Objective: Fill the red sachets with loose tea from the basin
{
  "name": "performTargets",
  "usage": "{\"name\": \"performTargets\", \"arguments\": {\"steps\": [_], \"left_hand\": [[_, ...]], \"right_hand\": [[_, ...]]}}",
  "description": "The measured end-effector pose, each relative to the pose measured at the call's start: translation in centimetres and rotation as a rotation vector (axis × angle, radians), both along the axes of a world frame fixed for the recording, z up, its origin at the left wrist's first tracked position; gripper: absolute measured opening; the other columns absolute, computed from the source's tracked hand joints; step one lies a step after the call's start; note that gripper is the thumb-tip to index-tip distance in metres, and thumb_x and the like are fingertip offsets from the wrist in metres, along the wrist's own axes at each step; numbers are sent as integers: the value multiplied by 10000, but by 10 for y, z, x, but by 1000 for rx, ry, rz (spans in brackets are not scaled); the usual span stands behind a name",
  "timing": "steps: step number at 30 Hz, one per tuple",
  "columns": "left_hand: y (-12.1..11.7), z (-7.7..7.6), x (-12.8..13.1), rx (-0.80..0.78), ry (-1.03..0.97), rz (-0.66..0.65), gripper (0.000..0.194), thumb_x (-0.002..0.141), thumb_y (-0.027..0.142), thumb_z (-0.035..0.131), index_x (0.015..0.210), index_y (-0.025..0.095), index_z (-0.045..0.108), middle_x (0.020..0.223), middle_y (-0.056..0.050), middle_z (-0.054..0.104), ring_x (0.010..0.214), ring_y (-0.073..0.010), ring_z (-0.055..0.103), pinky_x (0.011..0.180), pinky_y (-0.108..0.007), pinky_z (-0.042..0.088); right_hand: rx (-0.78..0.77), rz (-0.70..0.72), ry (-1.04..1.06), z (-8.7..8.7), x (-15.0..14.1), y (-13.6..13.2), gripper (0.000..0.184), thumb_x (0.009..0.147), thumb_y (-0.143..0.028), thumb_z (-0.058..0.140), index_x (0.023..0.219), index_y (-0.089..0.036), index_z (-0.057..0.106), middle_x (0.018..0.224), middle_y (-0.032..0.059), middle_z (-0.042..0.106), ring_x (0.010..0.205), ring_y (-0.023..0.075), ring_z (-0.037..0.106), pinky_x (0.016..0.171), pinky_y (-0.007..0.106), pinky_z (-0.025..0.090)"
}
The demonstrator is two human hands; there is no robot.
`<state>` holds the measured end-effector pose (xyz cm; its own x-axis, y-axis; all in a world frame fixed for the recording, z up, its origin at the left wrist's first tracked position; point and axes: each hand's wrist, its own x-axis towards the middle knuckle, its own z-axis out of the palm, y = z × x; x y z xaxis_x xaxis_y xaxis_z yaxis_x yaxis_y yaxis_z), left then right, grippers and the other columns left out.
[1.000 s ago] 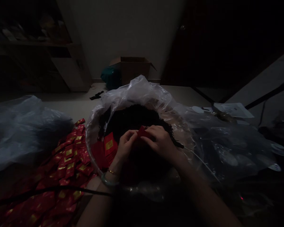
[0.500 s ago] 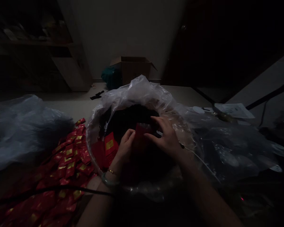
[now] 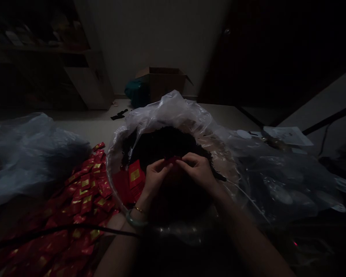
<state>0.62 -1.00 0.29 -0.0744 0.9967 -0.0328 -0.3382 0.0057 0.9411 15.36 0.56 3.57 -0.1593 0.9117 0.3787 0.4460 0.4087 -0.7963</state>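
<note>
A small red packet (image 3: pixel 172 161) is pinched at its upper edge between my left hand (image 3: pixel 155 175) and my right hand (image 3: pixel 200 171). Both sets of fingers are closed on it, and its lower part is lost in shadow. Beneath and beyond the hands, a heap of dark, loose, leafy-looking material (image 3: pixel 164 140) fills a round container lined with clear plastic (image 3: pixel 173 105). Beside my left hand, inside the rim, stands a stack of flat red packets with gold squares (image 3: pixel 135 176).
Many filled red packets (image 3: pixel 86 184) lie piled left of the container, beside a bulky clear plastic bag (image 3: pixel 31 154). A thin white cord (image 3: pixel 248 198) crosses the right rim. More plastic bags (image 3: pixel 282 181) lie right. An open cardboard box (image 3: pixel 167 82) stands by the wall.
Half a second ago my right hand was apart from the packet with its fingers spread, while my left held it upright. Now the right fingers have come back to pinch the packet's top.
</note>
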Motion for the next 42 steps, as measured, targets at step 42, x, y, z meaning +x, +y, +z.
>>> {"name": "performTargets", "arguments": {"steps": [42], "left_hand": [[2, -1, -9, 89, 196, 18, 104, 587, 249, 760, 633, 174, 705, 611, -12, 689, 584, -140, 610, 587, -235, 470]], "right_hand": [[-460, 196, 113, 6, 4, 6, 159, 651, -278, 691, 740, -152, 728, 683, 8, 687, 663, 151, 609, 625, 255, 448]]}}
